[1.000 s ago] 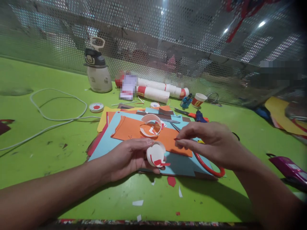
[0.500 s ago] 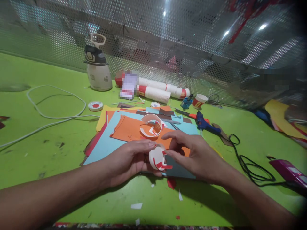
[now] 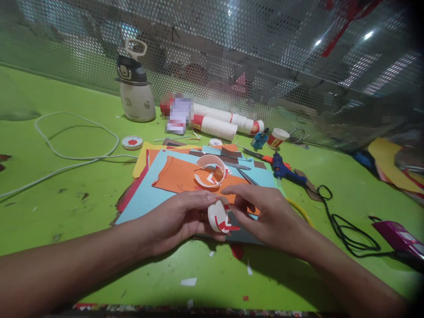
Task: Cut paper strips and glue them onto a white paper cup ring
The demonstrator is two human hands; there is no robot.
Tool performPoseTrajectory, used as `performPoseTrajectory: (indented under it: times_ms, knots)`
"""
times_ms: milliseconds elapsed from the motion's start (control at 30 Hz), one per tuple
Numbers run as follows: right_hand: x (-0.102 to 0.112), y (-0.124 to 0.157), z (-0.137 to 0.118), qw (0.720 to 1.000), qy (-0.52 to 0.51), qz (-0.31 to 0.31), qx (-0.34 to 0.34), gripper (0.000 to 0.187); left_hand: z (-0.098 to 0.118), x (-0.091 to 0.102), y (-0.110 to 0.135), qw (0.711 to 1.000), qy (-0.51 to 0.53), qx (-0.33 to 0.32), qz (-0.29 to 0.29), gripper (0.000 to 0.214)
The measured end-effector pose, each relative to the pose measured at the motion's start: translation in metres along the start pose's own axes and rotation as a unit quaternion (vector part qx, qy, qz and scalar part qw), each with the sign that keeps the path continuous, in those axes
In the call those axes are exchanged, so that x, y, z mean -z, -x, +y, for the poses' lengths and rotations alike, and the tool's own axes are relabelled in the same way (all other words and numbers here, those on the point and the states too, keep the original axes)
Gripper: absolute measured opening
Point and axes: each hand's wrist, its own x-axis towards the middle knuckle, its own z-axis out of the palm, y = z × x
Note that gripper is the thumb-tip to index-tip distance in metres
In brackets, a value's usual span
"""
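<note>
A cut-down paper cup base [image 3: 217,216], white with red strips sticking out at its lower right, is tilted between my hands. My left hand [image 3: 185,218] holds it from the left, thumb at the top edge and fingers beneath. At its upper right rim, my right hand [image 3: 261,212] has its thumb and curled fingers on the edge, by a small red strip. Just beyond lies a cut white paper ring [image 3: 198,177] with scraps inside, resting on an orange sheet [image 3: 172,174]. Under that is a light blue sheet [image 3: 142,201].
A glue gun [image 3: 286,170] with a black cord lies right, near scissors [image 3: 256,154]. Stacked paper cups [image 3: 217,128], an upright cup [image 3: 277,138] and a bottle [image 3: 137,99] stand behind. A white cable [image 3: 76,157] loops left; a purple device [image 3: 399,238] lies right.
The paper cup base has turned slightly and is more tilted in my hands. My right thumb and fingers have shifted a little at its rim. The view has moved slightly.
</note>
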Motion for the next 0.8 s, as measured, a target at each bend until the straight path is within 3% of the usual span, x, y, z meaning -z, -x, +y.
performPoseTrajectory:
  times_ms: [167,400,800]
  knots:
    - [0.0005,-0.0013,-0.0002,1.0,-0.004,0.008,0.021,0.023,0.0001,0.0014,-0.0012,1.0,0.012,-0.004,-0.006,0.027]
    - [-0.0025,0.0012,0.0031,1.0,-0.004,-0.003,0.002,0.043,0.0011,0.0003,0.0002,1.0,0.003,0.001,0.002,0.026]
    - [0.0,0.0003,-0.0004,0.999,0.01,-0.031,-0.013,0.046,-0.0005,0.0003,-0.0007,1.0,-0.021,-0.005,-0.012,0.026]
